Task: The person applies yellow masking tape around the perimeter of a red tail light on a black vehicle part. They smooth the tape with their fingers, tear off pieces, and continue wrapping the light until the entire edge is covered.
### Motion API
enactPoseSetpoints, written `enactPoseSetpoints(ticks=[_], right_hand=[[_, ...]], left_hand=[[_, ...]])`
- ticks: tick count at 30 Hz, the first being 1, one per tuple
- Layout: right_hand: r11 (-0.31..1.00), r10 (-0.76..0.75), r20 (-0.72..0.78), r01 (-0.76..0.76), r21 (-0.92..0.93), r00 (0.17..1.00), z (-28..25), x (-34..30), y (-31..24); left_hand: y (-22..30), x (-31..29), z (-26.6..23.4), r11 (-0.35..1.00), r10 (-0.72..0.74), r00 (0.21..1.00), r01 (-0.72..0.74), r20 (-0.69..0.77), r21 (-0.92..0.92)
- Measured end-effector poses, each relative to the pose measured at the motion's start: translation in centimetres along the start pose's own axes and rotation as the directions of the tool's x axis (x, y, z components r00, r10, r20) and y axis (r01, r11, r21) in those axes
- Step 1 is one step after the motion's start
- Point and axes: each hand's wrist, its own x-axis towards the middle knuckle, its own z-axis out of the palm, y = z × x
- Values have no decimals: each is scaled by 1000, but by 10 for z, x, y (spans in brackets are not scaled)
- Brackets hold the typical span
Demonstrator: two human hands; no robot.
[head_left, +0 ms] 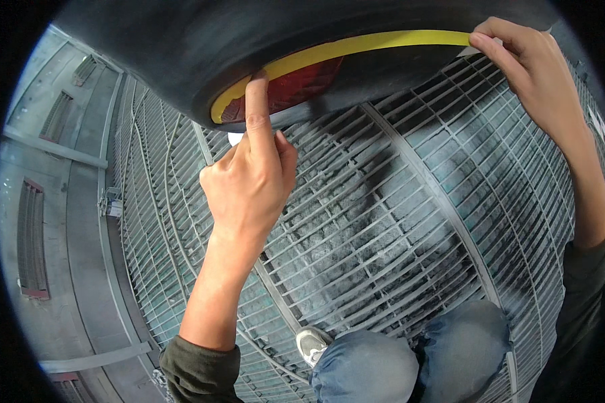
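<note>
A strip of yellow tape (pixel 363 44) runs in a curve along the edge of a red lamp (pixel 296 91) on a dark vehicle body (pixel 181 47). With its index finger stretched out, my left hand (pixel 245 168) presses on the tape near its left end; the other fingers are curled and hold nothing. At the right, the thumb and fingers of my right hand (pixel 531 74) pinch the tape's other end. Between the hands the strip looks taut. Whether its right part touches the body, I cannot tell.
Below me lies a metal floor grating (pixel 410 221) with dusty grey-green material under it. My bent knees (pixel 366 369) and one grey shoe (pixel 312 346) are at the bottom. On the left stands a wall (pixel 81 221) with long recessed fixtures (pixel 32 238).
</note>
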Motion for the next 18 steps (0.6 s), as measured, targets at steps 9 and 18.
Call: enactPoseSetpoints(ticks=[9, 18], right_hand=[[997, 82, -50, -82, 13, 995, 4, 5, -3], [992, 87, -130, -73, 107, 988, 18, -1, 2]], left_hand=[[22, 18, -6, 998, 0, 997, -6, 79, 70], [33, 27, -11, 992, 21, 992, -37, 128, 124]])
